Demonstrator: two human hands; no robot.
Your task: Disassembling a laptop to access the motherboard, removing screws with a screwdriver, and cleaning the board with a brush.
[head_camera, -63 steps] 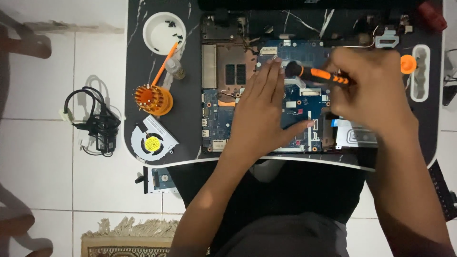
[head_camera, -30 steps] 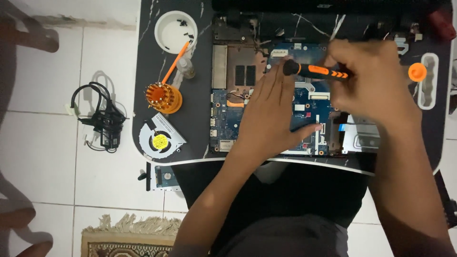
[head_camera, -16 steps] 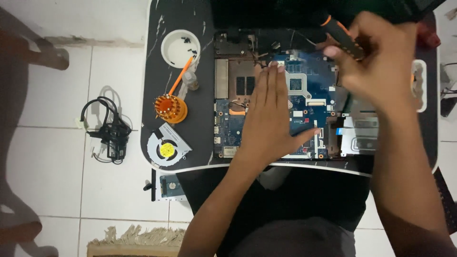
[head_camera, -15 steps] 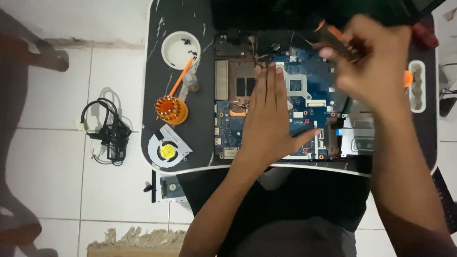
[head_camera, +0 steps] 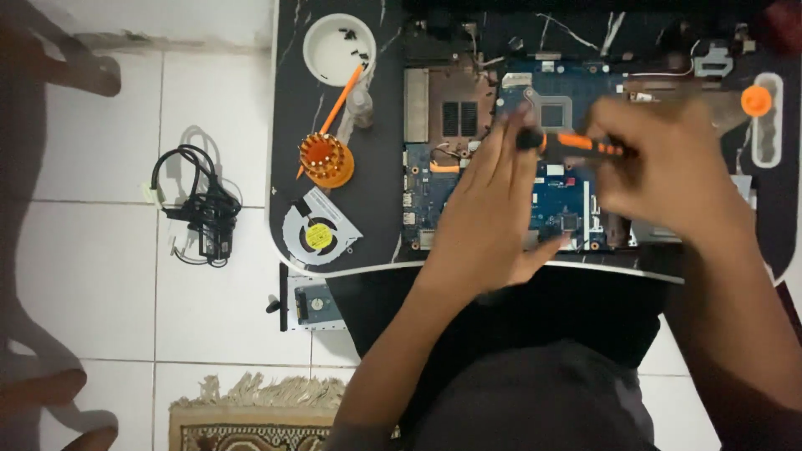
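A blue laptop motherboard (head_camera: pixel 558 113) lies in an opened laptop base on a black marbled table (head_camera: pixel 376 209). My left hand (head_camera: pixel 489 213) rests flat on the board, fingers stretched out and pointing away from me. My right hand (head_camera: pixel 668 167) grips an orange and black screwdriver (head_camera: pixel 572 142), held almost level with its black end pointing left, just above my left fingertips. The hands cover most of the board's middle and right part.
On the table's left stand a white bowl (head_camera: pixel 334 50) with small screws, an orange tool (head_camera: pixel 338 104), a copper heatsink (head_camera: pixel 326 159) and a cooling fan (head_camera: pixel 316 235). A black power adapter with cable (head_camera: pixel 205 217) lies on the white tiled floor. A drive (head_camera: pixel 313 305) sits below the table edge.
My right hand brought the screwdriver down from the upper right back toward the board's middle, near my left fingertips. My left hand stayed flat on the board.
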